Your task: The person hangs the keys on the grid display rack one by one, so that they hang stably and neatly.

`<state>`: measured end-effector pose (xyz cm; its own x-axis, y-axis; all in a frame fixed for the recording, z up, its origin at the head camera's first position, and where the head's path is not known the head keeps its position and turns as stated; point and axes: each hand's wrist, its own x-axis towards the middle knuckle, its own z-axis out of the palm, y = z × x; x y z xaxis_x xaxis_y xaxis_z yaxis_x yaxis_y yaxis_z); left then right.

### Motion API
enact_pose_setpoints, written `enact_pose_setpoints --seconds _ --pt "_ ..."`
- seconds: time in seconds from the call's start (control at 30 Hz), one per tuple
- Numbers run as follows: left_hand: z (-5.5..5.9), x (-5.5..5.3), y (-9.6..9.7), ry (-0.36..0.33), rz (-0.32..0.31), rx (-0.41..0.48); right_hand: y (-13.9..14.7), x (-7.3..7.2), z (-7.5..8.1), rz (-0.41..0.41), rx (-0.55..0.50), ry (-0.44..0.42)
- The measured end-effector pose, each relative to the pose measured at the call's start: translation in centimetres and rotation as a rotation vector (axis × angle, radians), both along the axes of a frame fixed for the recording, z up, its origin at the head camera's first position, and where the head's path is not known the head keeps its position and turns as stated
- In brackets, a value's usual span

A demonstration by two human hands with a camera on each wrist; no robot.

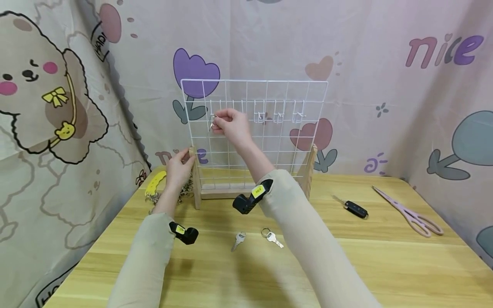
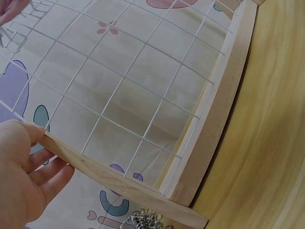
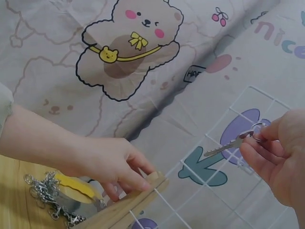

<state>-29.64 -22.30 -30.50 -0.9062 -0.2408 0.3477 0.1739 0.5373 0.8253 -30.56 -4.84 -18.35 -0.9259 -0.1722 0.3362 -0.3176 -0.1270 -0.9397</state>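
While my left hand (image 1: 180, 164) grips the rack's wooden post (image 1: 195, 177), my right hand (image 1: 231, 125) pinches a key (image 3: 225, 148) at the wire grid (image 1: 269, 141), shank pointing left.

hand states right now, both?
Left hand: grips the wooden post of the grid rack.
Right hand: pinches a key by its ring.

Silver key (image 3: 228, 146) (on a ring) held level against white wire grid (image 1: 269, 128).

Two loose keys (image 1: 256, 238) on the wooden table (image 1: 385, 265), black car key (image 1: 355, 208), pink scissors (image 1: 410, 211), cartoon-print cloth backdrop (image 1: 57, 107)
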Motion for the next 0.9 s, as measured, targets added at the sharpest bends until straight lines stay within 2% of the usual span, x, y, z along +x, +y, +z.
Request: enact_pose_setpoints --seconds 0.3,0.53,0.7,0.9 --pt "-0.1 0.0 0.0 -0.011 -0.006 0.007 0.2 0.0 -1.1 -0.009 0.041 -0.034" --pt "-0.2 -0.1 0.0 -0.011 -0.003 -0.001 1.2 -0.1 -2.9 -0.007 0.098 -0.056" --pt "-0.1 0.0 -0.1 -0.02 -0.005 0.004 2.3 -0.5 -5.1 0.002 0.13 -0.097" --pt "-0.2 0.0 -0.1 -0.01 -0.013 0.012 4.2 -0.9 -9.1 0.037 0.152 -0.132"
